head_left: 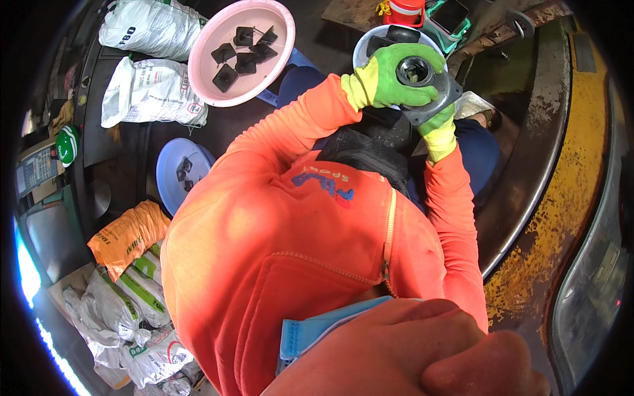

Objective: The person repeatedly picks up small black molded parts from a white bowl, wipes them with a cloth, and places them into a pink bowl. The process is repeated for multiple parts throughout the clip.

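Workshop clutter all round, and down the right side sweeps a long, rust-streaked yellow steel rim [535,264]. White sacks [148,92] crowd the upper left, with an orange sack [129,234] lower down, and then come the tubs: a pink basin [271,20], a blue basin [170,191], and a pale-blue basin [360,47] right behind the hands.

Now to the action, two gloves on one casting! Left grip [389,74] curls most of the way shut around the round collar; right grip [441,120] closes from below on the flange end, its fingertips largely hidden. Between them sits the dark flanged housing [446,94], collar tucked against the left palm, flange poking out toward the right.

Danger spot? Loose glove fabric on a smooth-looking flange could let it twist; if the right slackened, the overhanging end might swing down, and a drop would probably land on the lap or clip that pale-blue basin and the dark pieces [401,33] inside.

Smallest of all, square black parts [246,64] lie scattered in the pink basin, well apart from the grip.
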Tool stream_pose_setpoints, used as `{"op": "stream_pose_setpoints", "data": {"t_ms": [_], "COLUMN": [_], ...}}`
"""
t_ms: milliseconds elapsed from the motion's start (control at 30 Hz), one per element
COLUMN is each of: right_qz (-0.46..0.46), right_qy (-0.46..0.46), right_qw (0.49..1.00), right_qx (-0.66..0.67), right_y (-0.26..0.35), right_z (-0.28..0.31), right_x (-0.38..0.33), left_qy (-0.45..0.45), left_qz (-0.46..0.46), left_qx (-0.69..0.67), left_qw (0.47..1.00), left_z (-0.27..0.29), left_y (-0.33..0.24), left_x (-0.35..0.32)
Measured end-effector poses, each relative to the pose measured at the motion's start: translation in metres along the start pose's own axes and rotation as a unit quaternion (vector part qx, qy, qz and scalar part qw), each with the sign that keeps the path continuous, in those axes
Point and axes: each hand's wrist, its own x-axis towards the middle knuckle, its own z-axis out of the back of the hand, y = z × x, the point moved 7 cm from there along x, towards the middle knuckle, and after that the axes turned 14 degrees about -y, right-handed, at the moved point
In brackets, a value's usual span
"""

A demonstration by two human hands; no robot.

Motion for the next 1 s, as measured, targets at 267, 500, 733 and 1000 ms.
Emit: {"op": "stream_pose_setpoints", "data": {"t_ms": [267, 500, 733, 1000], "right_qz": [-0.223, -0.346, -0.330, 0.059], "right_qy": [0.084, 0.084, 0.025, -0.139], "right_qw": [0.953, 0.864, 0.892, 0.985], "right_qx": [0.187, 0.356, 0.308, -0.087], "right_y": [-0.026, -0.020, -0.039, -0.015], "right_z": [-0.010, -0.024, -0.029, 0.003], "right_x": [-0.029, -0.043, -0.034, -0.009], "left_qy": [0.170, 0.305, 0.391, -0.042], "left_qz": [0.090, 0.132, 0.164, 0.046], "left_qx": [-0.065, -0.183, -0.169, -0.018], "left_qw": [0.979, 0.925, 0.890, 0.998], "left_z": [-0.004, -0.014, -0.012, -0.008], "left_y": [0.017, 0.018, 0.023, 0.011], "left_x": [-0.009, -0.016, 0.002, 0.006]}}
